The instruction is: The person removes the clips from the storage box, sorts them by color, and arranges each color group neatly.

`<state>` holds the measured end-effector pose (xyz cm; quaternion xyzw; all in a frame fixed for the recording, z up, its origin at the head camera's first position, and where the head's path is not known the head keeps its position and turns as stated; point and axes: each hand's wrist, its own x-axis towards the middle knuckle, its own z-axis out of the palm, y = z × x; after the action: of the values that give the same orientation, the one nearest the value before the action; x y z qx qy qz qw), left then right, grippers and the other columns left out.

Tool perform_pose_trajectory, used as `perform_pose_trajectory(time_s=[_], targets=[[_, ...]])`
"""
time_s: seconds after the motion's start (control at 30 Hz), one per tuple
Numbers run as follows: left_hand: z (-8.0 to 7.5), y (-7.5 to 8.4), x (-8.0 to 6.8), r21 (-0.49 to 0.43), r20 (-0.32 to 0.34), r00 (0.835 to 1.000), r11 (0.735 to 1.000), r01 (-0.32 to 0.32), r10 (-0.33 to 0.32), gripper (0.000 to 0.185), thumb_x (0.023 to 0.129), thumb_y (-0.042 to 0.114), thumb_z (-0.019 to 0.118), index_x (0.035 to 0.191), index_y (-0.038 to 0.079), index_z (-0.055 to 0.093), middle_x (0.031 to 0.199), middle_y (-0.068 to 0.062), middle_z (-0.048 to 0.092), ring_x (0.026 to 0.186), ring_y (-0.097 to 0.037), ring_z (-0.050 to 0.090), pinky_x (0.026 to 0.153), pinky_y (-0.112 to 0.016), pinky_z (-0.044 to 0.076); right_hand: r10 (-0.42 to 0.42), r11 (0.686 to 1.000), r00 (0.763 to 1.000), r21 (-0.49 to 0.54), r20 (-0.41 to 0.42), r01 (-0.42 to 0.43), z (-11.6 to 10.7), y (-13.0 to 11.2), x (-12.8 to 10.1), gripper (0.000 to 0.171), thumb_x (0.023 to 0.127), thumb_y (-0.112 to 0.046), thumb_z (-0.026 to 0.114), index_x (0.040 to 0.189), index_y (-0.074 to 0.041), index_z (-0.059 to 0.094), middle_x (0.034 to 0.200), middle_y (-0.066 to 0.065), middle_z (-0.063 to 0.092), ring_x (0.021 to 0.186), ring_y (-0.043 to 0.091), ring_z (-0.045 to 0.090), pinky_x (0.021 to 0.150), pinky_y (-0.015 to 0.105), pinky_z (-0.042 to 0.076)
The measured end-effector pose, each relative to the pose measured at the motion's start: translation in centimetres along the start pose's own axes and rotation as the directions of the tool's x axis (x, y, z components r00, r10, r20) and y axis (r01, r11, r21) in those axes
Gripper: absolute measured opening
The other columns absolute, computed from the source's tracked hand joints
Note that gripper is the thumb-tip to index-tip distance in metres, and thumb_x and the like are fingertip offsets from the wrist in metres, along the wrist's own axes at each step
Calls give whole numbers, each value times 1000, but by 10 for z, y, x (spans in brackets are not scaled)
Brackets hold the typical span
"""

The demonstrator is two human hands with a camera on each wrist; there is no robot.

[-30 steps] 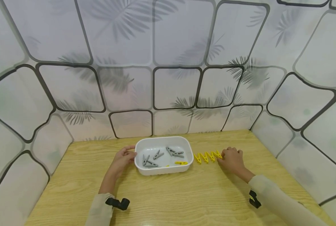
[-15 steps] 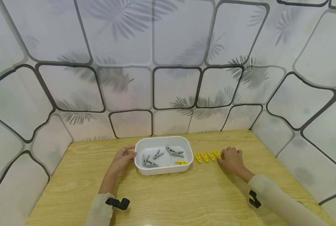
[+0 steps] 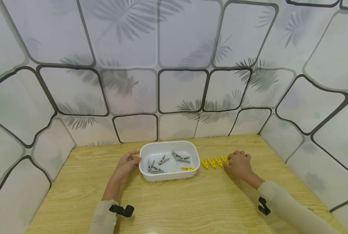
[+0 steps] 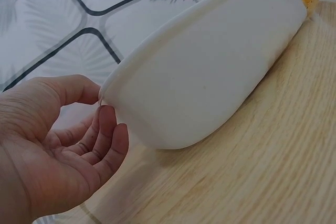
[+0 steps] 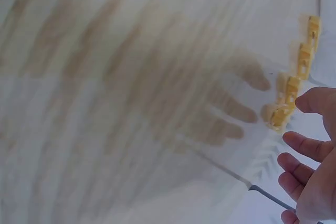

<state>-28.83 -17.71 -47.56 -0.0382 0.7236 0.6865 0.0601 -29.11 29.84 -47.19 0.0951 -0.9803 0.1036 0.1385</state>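
A white tray point(image 3: 168, 143) stands on the wooden table point(image 3: 191, 201). Inside it lie several grey clothespins point(image 3: 178, 157) and one yellow clothespin point(image 3: 187, 168). My left hand point(image 3: 134, 157) rests its relaxed fingers against the tray's left end; the left wrist view shows this hand point(image 4: 102, 106) beside the tray's wall point(image 4: 210, 72). Just right of the tray is a row of yellow clothespins point(image 3: 214, 162). My right hand point(image 3: 231, 161) sits at the row's right end. In the right wrist view this hand point(image 5: 304, 124) is spread and empty, next to the nearest pin of the row point(image 5: 299, 66).
Patterned screen walls point(image 3: 174, 81) close in the table at the back and both sides. Bare wood lies in front of the tray and to the far left. A black wrist mount point(image 3: 122, 210) sits on each sleeve.
My right hand has edged very slightly left at the end of the yellow row. Left hand, tray and pins stay where they were.
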Motion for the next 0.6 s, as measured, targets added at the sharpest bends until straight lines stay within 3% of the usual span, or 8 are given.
perform_pose_trajectory(time_s=[0.33,0.6], targets=[[-1,2,-3,0,-2,1000,1000,-3,3,48,100,9,61,146,-2,48,109,-11,67,90,-12,63,78,-22,55,-57,994,996,91,-71,63,-14,-24,19,28,89,-22,78,106,0,74,110,22,62,105,44,50,95,71,30],[0,2,-2,-7,-2,1000,1000,-5,5,49,100,8,61,146,-2,48,107,-10,68,87,-10,63,80,-26,55,-213,967,970,116,-121,227,-26,-60,38,29,84,-19,84,105,-3,73,109,19,64,106,42,53,92,65,34]])
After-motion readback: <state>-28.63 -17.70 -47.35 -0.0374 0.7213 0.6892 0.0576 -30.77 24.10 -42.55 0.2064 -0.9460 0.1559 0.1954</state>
